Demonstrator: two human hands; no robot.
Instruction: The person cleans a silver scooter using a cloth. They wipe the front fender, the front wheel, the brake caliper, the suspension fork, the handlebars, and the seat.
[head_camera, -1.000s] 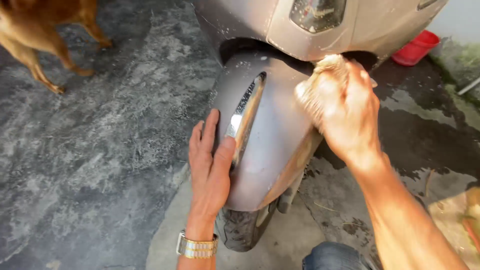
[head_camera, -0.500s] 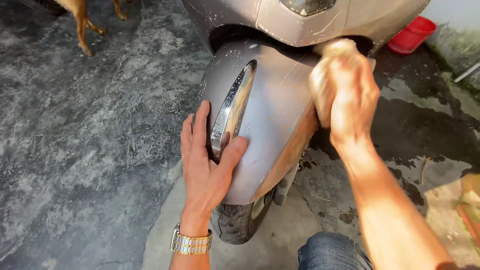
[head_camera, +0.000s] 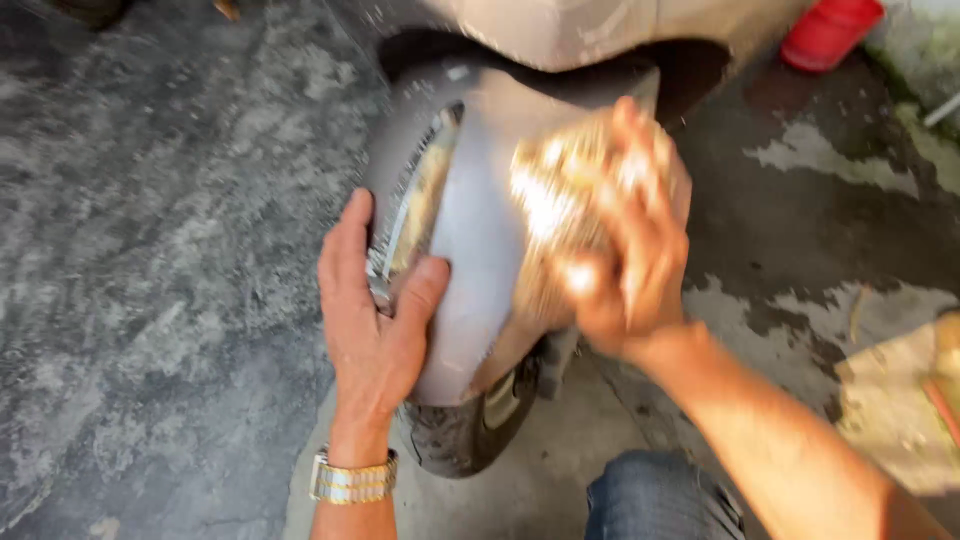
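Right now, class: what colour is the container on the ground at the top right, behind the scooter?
Red. The container shows only in the head view, at the top right edge, partly cut off.

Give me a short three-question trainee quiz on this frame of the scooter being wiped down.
1. True or false: the left hand rests flat on the grey front mudguard beside its chrome trim strip.
2. What does the right hand press against the mudguard: (a) a brush, (b) a soapy cloth, (c) a hose?
3. Which wrist carries the metal-band wristwatch?

Key
1. True.
2. (b), though the cloth is blurred by motion.
3. The left wrist.
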